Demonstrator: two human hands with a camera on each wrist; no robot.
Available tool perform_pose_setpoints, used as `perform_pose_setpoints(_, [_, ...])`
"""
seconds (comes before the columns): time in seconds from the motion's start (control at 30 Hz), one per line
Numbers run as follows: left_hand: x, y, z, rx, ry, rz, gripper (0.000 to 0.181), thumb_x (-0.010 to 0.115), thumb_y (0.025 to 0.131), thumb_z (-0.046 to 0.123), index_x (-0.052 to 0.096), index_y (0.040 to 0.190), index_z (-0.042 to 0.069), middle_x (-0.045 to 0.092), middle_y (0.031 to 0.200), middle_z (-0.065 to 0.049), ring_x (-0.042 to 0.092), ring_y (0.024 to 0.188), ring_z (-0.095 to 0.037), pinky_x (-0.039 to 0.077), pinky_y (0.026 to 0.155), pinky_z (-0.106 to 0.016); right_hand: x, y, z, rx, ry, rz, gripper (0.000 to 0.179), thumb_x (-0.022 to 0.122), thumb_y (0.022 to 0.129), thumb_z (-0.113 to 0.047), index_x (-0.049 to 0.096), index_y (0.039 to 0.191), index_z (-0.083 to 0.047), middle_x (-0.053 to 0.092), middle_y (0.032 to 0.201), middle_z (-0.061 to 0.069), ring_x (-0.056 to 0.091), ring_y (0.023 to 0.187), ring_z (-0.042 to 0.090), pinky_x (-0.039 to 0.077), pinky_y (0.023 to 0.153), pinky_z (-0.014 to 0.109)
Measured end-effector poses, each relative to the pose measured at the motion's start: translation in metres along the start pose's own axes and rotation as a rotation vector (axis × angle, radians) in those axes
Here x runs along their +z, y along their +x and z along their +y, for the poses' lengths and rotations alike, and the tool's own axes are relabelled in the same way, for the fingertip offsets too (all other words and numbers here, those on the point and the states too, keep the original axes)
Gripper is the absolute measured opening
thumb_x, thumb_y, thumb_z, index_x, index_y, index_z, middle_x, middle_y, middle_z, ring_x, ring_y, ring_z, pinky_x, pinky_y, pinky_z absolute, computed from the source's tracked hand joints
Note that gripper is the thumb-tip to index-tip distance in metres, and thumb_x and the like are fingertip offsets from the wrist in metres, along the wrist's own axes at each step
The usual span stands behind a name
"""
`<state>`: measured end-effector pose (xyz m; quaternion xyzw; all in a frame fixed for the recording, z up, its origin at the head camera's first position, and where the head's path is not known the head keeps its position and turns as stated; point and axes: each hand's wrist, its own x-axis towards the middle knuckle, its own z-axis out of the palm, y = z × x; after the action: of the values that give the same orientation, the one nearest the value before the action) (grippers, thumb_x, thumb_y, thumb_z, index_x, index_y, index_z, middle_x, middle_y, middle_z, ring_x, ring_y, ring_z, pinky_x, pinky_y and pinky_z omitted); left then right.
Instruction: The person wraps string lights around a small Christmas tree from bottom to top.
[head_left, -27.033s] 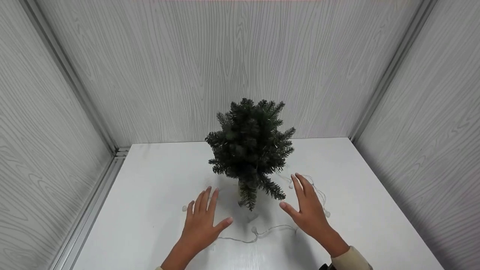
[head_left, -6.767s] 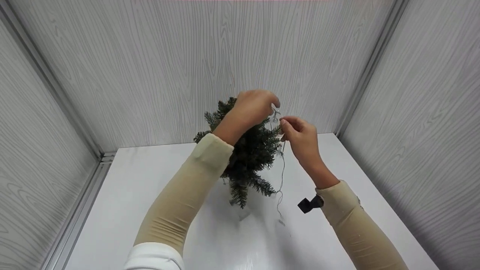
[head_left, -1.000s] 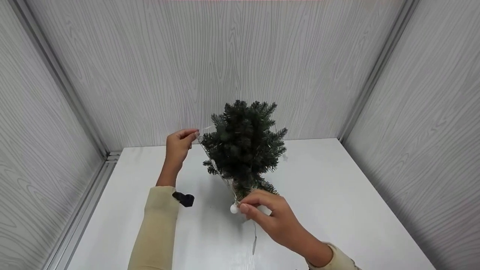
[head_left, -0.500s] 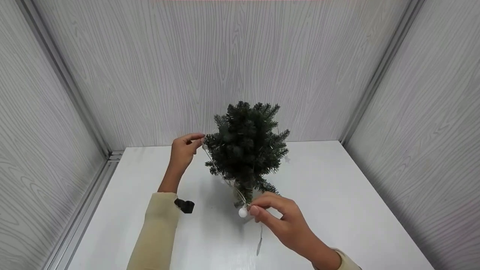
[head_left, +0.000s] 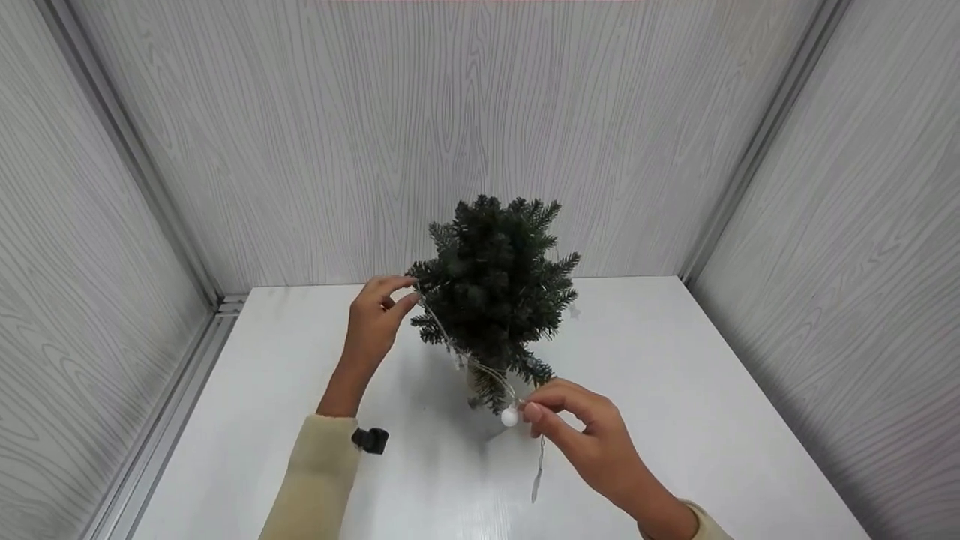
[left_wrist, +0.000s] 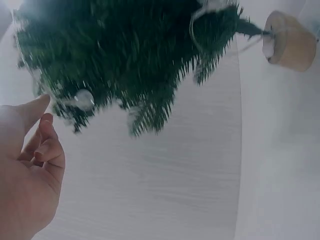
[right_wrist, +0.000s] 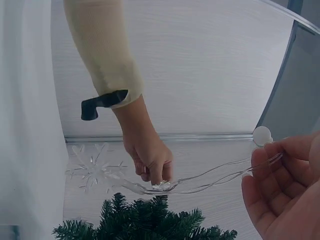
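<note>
A small green artificial Christmas tree (head_left: 491, 281) stands on the white table, its round light-wood base (left_wrist: 295, 45) showing in the left wrist view. At the tree's left side my left hand (head_left: 373, 322) pinches a thin string of lights (head_left: 437, 321) between thumb and forefinger, close to the branch tips. The wire slants down across the tree's lower front to my right hand (head_left: 589, 435). There the thumb and fingers grip it beside a round white bulb (head_left: 510, 416). A loose tail of wire (head_left: 537, 480) hangs below. A clear snowflake (right_wrist: 95, 169) shows on the string in the right wrist view.
The white table (head_left: 675, 420) is enclosed by a grey wood-grain back wall (head_left: 360, 135) and two side walls. A small star-shaped piece (head_left: 574, 310) shows at the tree's right edge. A black wrist mount (head_left: 370, 440) sticks out from the left sleeve.
Since a second ago both hands have shifted right, the left also lower, closer to the branches. Earlier the string lay on the table with both hands off it; later both hands held it at the tree's right.
</note>
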<state>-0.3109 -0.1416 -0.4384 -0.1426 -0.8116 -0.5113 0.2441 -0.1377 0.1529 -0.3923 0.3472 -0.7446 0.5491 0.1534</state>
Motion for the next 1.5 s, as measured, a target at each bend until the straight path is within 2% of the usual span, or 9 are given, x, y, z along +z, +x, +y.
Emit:
perform_pose_setpoints(0.13, [0.009,-0.028,0.019,0.172,0.052,0.007,0.025,0.07,0.096,0.015,0.074,0.12,0.011,0.065,0.124,-0.003,0.054,0.076,-0.01,0.048,0.069,-0.026,-0.001,-0.002,0.004,0.034,0.01,0.003,0.022,0.061,0.098,0.004,0.072,0.104,-0.014,0.067,0.089,0.004,0.066,0.075,0.015,0.055,0.068,0.03])
perform_pose_setpoints(0.23, [0.018,-0.041,0.028,0.307,0.144,-0.023,0.022,0.071,0.095,0.013,0.075,0.116,0.01,0.066,0.125,-0.003,0.062,0.083,-0.009,0.052,0.069,-0.026,-0.003,-0.004,0.007,0.063,0.018,0.009,0.02,0.061,0.098,0.002,0.072,0.104,-0.013,0.068,0.09,0.005,0.066,0.076,0.016,0.056,0.069,0.031])
perform_pose_setpoints(0.37, [0.023,-0.046,0.029,0.46,0.266,-0.014,0.016,0.073,0.093,0.012,0.078,0.108,0.009,0.069,0.119,-0.005,0.07,0.095,-0.014,0.057,0.074,-0.026,-0.006,-0.005,0.006,0.119,0.024,0.0,0.017,0.061,0.1,-0.003,0.072,0.103,-0.015,0.068,0.091,0.005,0.066,0.077,0.016,0.056,0.071,0.031])
perform_pose_setpoints(0.53, [0.022,-0.046,0.027,0.545,0.336,0.038,0.012,0.076,0.09,0.012,0.079,0.101,0.008,0.071,0.108,-0.006,0.071,0.097,-0.018,0.059,0.074,-0.029,-0.016,-0.007,0.007,0.175,0.024,-0.023,0.013,0.06,0.101,-0.007,0.072,0.103,-0.013,0.068,0.084,0.004,0.066,0.078,0.015,0.054,0.071,0.03])
perform_pose_setpoints(0.83, [0.026,-0.038,0.025,0.588,0.42,0.071,0.007,0.078,0.088,0.015,0.08,0.093,0.012,0.073,0.095,-0.001,0.072,0.084,-0.014,0.058,0.066,-0.028,-0.068,-0.01,0.03,0.331,0.132,-0.077,0.013,0.06,0.101,-0.009,0.069,0.098,0.001,0.063,0.075,-0.001,0.062,0.071,0.016,0.05,0.07,0.03])
perform_pose_setpoints(0.93, [0.029,-0.035,0.025,0.594,0.464,0.083,0.006,0.079,0.087,0.017,0.081,0.092,0.014,0.073,0.092,0.0,0.073,0.08,-0.014,0.058,0.061,-0.029,-0.089,-0.01,0.041,0.375,0.124,-0.077,0.014,0.061,0.101,-0.01,0.068,0.098,0.002,0.062,0.075,-0.002,0.061,0.072,0.015,0.05,0.071,0.029])
perform_pose_setpoints(1.1, [0.032,-0.032,0.026,0.583,0.538,0.111,0.006,0.08,0.087,0.022,0.081,0.089,0.016,0.07,0.084,0.003,0.069,0.067,-0.011,0.053,0.052,-0.028,-0.123,-0.011,0.061,0.396,0.06,-0.081,0.012,0.062,0.1,-0.009,0.069,0.099,0.001,0.062,0.077,-0.001,0.061,0.075,0.015,0.053,0.074,0.029])
perform_pose_setpoints(1.23, [0.034,-0.031,0.027,0.567,0.565,0.143,0.008,0.081,0.086,0.024,0.081,0.088,0.017,0.067,0.078,0.003,0.063,0.056,-0.009,0.047,0.046,-0.027,-0.146,-0.01,0.079,0.4,-0.034,-0.064,0.011,0.064,0.099,-0.011,0.07,0.1,-0.002,0.061,0.079,0.002,0.06,0.075,0.016,0.051,0.071,0.027])
perform_pose_setpoints(1.5, [0.036,-0.027,0.032,0.563,0.571,0.152,0.008,0.08,0.086,0.024,0.081,0.088,0.016,0.065,0.078,0.003,0.058,0.053,-0.008,0.044,0.044,-0.026,-0.171,0.004,0.099,0.402,-0.247,0.03,0.013,0.067,0.099,-0.018,0.073,0.101,-0.007,0.062,0.079,-0.003,0.056,0.071,0.012,0.047,0.063,0.025])
